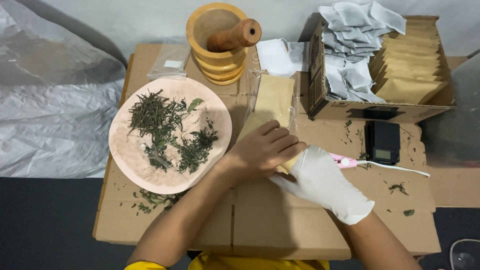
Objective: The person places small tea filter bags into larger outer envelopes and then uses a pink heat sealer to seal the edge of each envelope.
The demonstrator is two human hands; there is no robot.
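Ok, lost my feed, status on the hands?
Left hand bare, right hand gloved, both on kraft pouch. Pink sealer beside right hand. Herb plate left, apart.

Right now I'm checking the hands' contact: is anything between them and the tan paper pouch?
Nothing visible does. The bare left hand lies directly on the tan paper pouch, and the gloved right hand meets its near end. The plate of dried herbs sits apart, to the left.
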